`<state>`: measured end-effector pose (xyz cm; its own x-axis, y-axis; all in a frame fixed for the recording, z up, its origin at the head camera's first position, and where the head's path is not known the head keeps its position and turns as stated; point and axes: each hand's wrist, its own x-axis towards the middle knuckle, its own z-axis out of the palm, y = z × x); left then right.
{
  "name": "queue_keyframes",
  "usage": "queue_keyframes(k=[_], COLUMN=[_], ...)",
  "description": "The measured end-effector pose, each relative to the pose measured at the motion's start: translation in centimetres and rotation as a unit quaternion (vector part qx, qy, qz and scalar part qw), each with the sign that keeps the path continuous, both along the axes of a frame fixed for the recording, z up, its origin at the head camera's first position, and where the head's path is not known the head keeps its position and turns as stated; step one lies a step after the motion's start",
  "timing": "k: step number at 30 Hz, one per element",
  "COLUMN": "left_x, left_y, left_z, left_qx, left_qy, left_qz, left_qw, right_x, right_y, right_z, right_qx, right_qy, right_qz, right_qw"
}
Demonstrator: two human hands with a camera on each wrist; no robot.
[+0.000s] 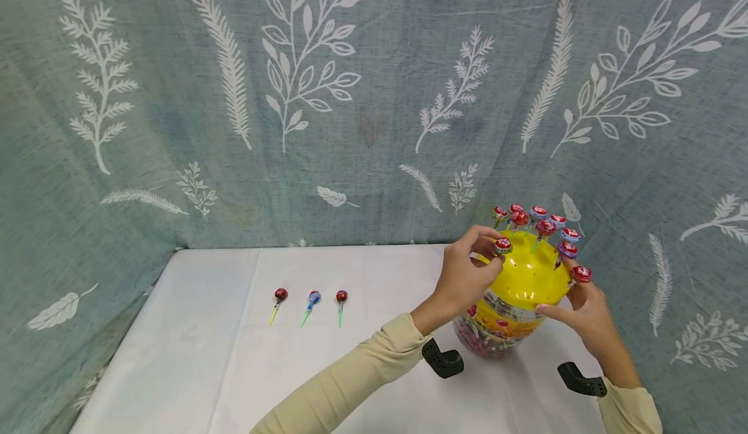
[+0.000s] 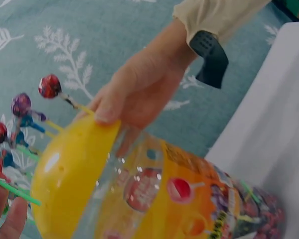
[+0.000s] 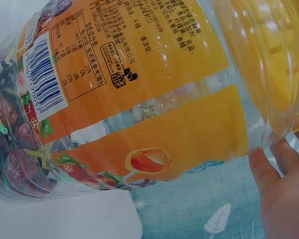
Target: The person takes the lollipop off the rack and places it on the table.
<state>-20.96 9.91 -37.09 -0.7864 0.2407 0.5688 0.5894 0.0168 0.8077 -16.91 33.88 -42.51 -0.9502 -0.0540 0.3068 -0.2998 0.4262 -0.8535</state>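
A large clear candy jar (image 1: 499,323) with an orange label and a domed yellow lid (image 1: 528,275) stands on the table, wrapped candies in its bottom. My left hand (image 1: 464,275) pinches a lollipop (image 1: 503,246) at the lid's left side; in the left wrist view its green stick (image 2: 20,193) meets the dome. On the right, my right hand (image 1: 590,317) grips the jar around lid and neck, thumb on the lid, and its fingertips (image 3: 263,169) show by the neck. Several lollipops (image 1: 546,227) stand upright in the lid's far and right parts.
Three lollipops lie apart on the white tablecloth left of the jar: a dark red one (image 1: 281,295), a blue one (image 1: 314,297) and another red one (image 1: 341,297). A leaf-patterned green curtain (image 1: 362,180) hangs close behind the table and along its right side.
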Motion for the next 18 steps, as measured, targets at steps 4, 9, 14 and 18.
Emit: queue_keyframes(k=[4,9,14,18], left_x=[-0.2,-0.5,-0.7,-1.1], left_y=[-0.8,-1.8,-2.6,-3.3], left_z=[-0.8,-1.8,-3.1,-4.3], left_qx=[0.011,0.011,0.013,0.015], left_qy=[-0.003,-0.023,-0.047,-0.063], left_qz=[0.007,0.020,0.027,0.043], left_qw=[0.9999,0.9995,0.9984,0.9970], right_x=[0.0,0.0,0.0,-0.1], right_y=[0.0,0.1,0.1,0.1], right_z=[0.0,-0.1,-0.1,-0.1], right_qx=[-0.014,-0.021,-0.020,-0.019], right_qy=[0.001,0.003,0.003,0.003], right_qz=[0.007,0.012,0.012,0.012], right_qw=[1.000,1.000,1.000,1.000])
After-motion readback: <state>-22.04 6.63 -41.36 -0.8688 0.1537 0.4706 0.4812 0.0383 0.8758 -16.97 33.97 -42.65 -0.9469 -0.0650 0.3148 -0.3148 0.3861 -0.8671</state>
